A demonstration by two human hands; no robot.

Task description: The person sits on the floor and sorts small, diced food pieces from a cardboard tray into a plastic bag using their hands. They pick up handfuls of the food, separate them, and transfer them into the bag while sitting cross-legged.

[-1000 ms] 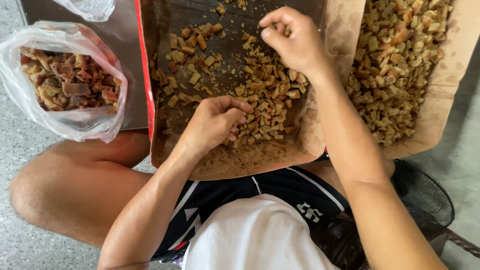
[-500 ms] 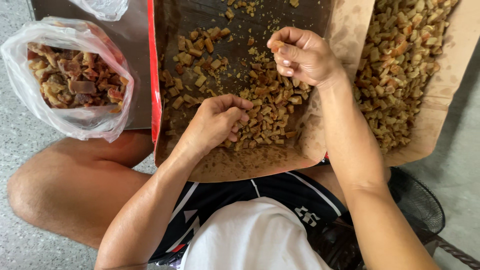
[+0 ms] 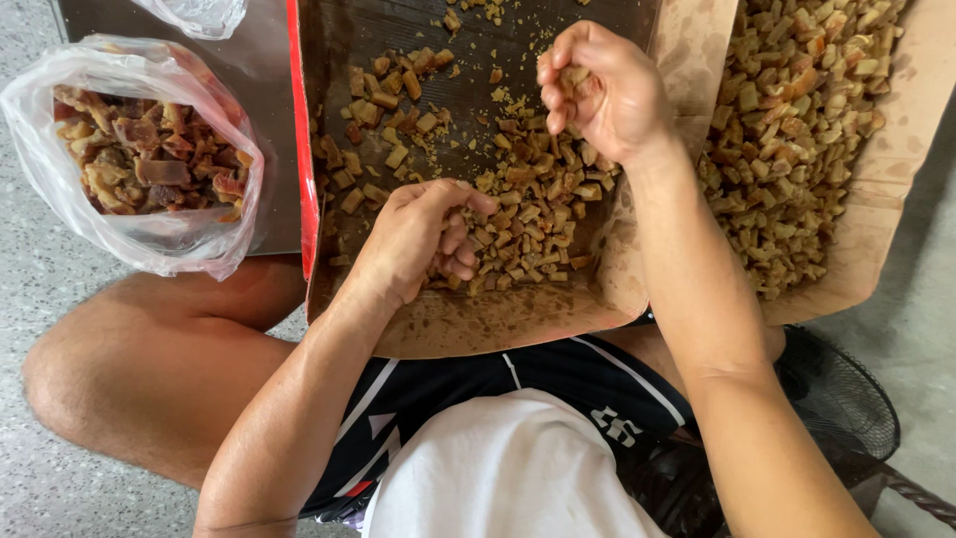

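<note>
Small tan-brown chopped pieces [image 3: 528,214] lie loose in the middle of a dark cardboard tray [image 3: 468,319] resting across the lap. I see a few of them lifted out: the right hand [image 3: 602,90] is raised above the far part of the pile, fingers [image 3: 558,95] curled together on a small clutch of pieces. 1 second ago that hand sat higher over the tray with the fingers pinched; half a second ago it had turned palm-in; now it has come slightly nearer the pile with the pieces showing between fingertips. I read that as a picked handful being checked or sorted in the hand.

The left hand [image 3: 418,239] has barely shifted across all 3 pictures. It rests on the near edge of the pile, fingers [image 3: 463,234] bent and touching pieces, loosely cupped; whether it grips any I cannot tell.

Outward: a second brown tray [image 3: 896,169] on the right carries a much thicker heap of similar pieces. To the left, a clear plastic bag [image 3: 60,189] holds larger reddish-brown chunks. A black fan [image 3: 846,408] lies on the grey floor [image 3: 40,399] beside the right knee.
</note>
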